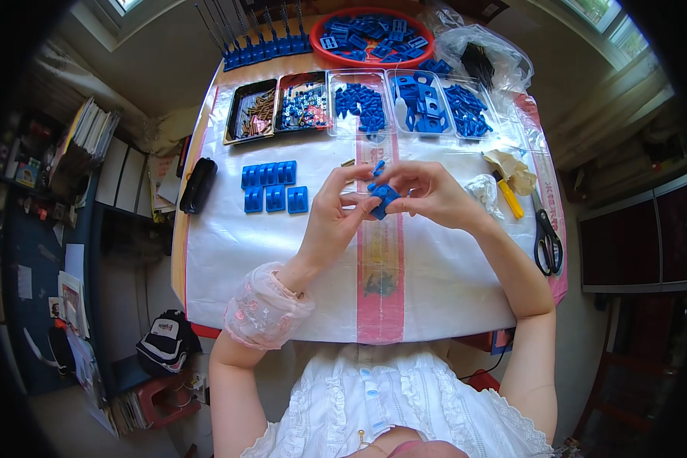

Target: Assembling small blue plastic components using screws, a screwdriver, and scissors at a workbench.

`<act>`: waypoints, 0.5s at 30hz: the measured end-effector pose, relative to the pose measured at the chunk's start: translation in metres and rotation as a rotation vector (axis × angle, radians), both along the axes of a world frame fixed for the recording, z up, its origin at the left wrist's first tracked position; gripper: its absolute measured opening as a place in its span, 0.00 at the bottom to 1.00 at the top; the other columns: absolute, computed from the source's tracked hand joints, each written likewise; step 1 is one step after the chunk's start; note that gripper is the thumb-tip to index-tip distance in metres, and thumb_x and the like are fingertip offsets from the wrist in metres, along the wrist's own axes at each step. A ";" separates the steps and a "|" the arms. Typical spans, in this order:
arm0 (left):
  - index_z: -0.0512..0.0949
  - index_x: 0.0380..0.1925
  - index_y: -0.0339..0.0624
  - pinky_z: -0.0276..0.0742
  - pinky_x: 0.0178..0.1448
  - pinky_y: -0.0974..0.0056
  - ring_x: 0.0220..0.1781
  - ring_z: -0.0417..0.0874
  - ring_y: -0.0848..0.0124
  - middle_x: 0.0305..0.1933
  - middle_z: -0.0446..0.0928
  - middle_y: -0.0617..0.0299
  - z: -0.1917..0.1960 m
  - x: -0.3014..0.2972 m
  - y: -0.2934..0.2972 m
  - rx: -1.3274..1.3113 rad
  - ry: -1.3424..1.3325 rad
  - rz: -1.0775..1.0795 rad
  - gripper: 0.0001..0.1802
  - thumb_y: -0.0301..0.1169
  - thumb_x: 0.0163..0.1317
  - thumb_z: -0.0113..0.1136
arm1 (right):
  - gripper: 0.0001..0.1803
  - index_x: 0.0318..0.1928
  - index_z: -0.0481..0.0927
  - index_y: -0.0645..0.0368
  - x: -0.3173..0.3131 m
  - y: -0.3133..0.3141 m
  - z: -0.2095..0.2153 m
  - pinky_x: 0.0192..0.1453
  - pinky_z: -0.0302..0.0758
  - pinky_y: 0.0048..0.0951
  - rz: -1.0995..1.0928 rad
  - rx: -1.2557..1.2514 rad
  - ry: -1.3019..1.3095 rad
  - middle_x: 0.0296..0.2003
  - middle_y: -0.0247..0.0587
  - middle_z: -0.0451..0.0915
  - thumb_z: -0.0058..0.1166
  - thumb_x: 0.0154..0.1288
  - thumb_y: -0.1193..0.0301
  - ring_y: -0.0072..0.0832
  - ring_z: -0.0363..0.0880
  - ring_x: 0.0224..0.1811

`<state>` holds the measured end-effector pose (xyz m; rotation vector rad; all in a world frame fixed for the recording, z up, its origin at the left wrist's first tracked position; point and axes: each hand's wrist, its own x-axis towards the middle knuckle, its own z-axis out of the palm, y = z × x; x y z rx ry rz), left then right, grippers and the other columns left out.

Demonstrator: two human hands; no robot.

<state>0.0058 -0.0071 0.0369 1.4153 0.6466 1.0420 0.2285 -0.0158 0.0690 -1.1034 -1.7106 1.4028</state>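
Observation:
Both my hands meet above the middle of the white-covered table (229, 252). My left hand (334, 212) and my right hand (427, 191) together pinch a small blue plastic part (382, 195) between their fingertips, with a smaller blue piece sticking up at its top. To the left of my hands lie several finished blue blocks (271, 185) in two rows on the sheet.
Trays along the far edge hold brown screws (256, 113), mixed small parts (305, 105) and blue plastic pieces (427, 103). A red bowl (318, 30) of blue parts stands behind them. Scissors (546, 240), a yellow-handled tool (507, 197) and a black case (197, 185) lie at the sides.

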 end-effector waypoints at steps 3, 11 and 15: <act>0.70 0.62 0.35 0.92 0.50 0.67 0.50 0.88 0.68 0.62 0.72 0.53 -0.005 -0.005 0.005 -0.020 0.054 -0.017 0.23 0.22 0.70 0.65 | 0.18 0.53 0.83 0.60 0.000 -0.001 0.002 0.42 0.78 0.21 -0.003 -0.018 -0.046 0.34 0.32 0.84 0.70 0.62 0.76 0.16 0.81 0.36; 0.76 0.55 0.33 0.89 0.46 0.68 0.46 0.89 0.71 0.51 0.82 0.55 0.006 -0.014 0.013 0.020 0.162 0.080 0.14 0.29 0.76 0.60 | 0.16 0.51 0.85 0.56 0.001 -0.030 -0.020 0.36 0.73 0.17 -0.103 0.057 0.000 0.37 0.26 0.84 0.70 0.63 0.75 0.12 0.80 0.39; 0.81 0.49 0.32 0.86 0.48 0.70 0.45 0.90 0.71 0.47 0.85 0.57 0.029 -0.028 0.016 0.092 0.339 0.203 0.09 0.27 0.74 0.61 | 0.18 0.51 0.86 0.55 -0.006 -0.055 -0.041 0.34 0.71 0.17 -0.112 0.193 -0.007 0.35 0.25 0.82 0.72 0.60 0.76 0.10 0.77 0.36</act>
